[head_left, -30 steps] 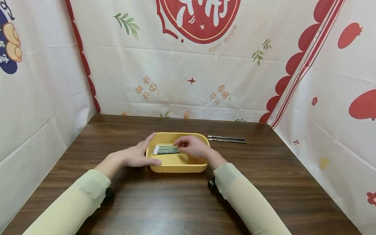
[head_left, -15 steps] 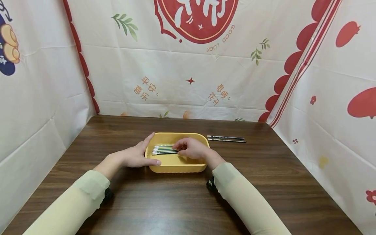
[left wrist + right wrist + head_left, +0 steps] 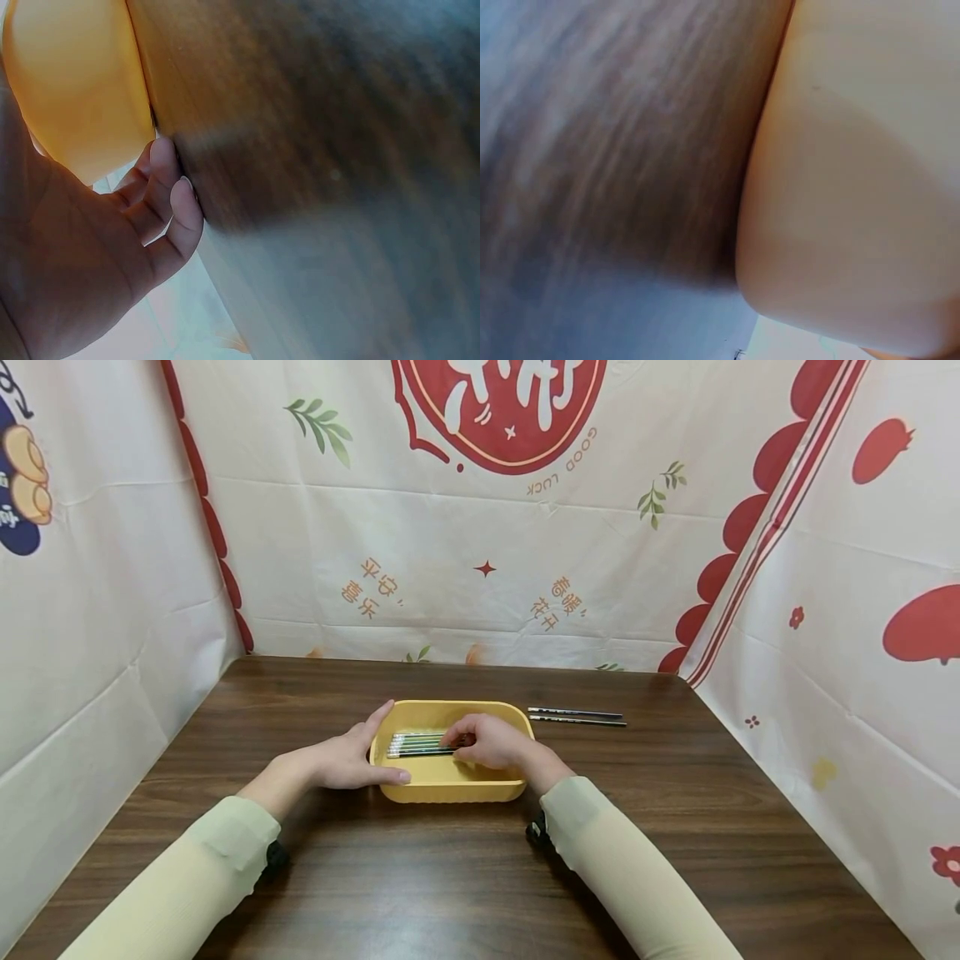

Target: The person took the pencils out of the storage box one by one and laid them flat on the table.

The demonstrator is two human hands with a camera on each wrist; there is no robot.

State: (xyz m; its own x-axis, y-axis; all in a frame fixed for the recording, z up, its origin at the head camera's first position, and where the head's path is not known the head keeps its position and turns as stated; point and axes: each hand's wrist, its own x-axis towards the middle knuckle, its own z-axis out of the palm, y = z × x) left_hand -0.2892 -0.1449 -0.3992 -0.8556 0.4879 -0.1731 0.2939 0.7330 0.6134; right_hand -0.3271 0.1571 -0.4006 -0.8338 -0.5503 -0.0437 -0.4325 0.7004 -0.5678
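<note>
Left hand (image 3: 339, 761) spread against yellow tray (image 3: 453, 792), right hand (image 3: 495, 743) bent over pencils (image 3: 416, 745) inside, cannot tell if pinching

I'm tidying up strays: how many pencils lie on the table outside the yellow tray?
2: a far pencil and a near pencil, side by side on the table to the tray's right. Others could be hidden behind the tray.

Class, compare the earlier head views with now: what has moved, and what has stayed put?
The right hand has shifted slightly toward the near side of the yellow tray, over the pencils inside. Whether it gripped or released any cannot be told. The left hand stays at the tray's left end, and the two dark pencils still lie to the tray's right.
</note>
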